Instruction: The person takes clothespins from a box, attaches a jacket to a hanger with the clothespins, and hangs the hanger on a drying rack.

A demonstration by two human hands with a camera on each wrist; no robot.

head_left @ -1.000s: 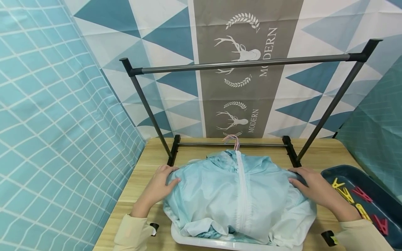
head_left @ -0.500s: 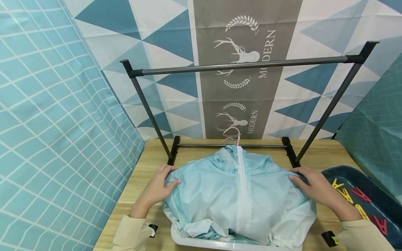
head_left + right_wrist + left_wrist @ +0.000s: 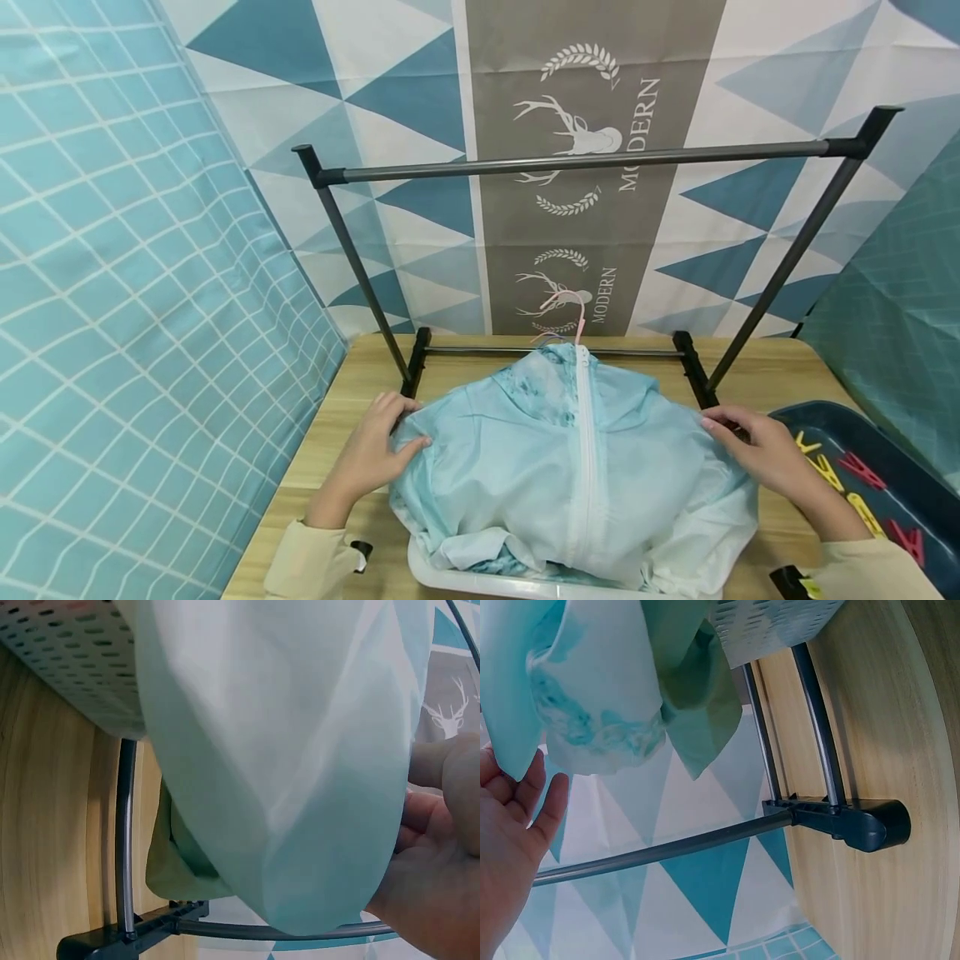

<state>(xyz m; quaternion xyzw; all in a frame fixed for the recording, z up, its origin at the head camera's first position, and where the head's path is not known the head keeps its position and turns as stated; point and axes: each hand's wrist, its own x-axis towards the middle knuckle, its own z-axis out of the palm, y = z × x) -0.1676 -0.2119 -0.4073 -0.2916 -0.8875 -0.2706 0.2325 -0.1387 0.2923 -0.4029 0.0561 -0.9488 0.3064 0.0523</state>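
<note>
A light blue jacket [image 3: 510, 450] with a white front zipper lies spread over a white basket [image 3: 495, 581]. From its collar rises the pink hook of a hanger [image 3: 582, 321], and a second, lower hook shows just behind. My left hand [image 3: 375, 454] holds the jacket's left shoulder, thumb in front and fingers behind. At the opposite shoulder my right hand [image 3: 765, 446] pinches the cloth between thumb and fingers. In the right wrist view a pale sleeve [image 3: 300, 787] hangs beside that hand. Greenish cloth [image 3: 697, 705] hangs beneath the jacket in the left wrist view.
A dark metal clothes rack [image 3: 585, 161] stands behind the jacket on the wooden table [image 3: 345, 417]. At the right, a dark blue tray [image 3: 922, 508] holds several yellow and red clothespins [image 3: 862, 471]. Patterned cloth covers the walls.
The jacket's collar and hanger hook have risen and shifted slightly right, separating from the hook behind. My right hand has moved slightly right and now pinches the shoulder; the left has barely moved.
</note>
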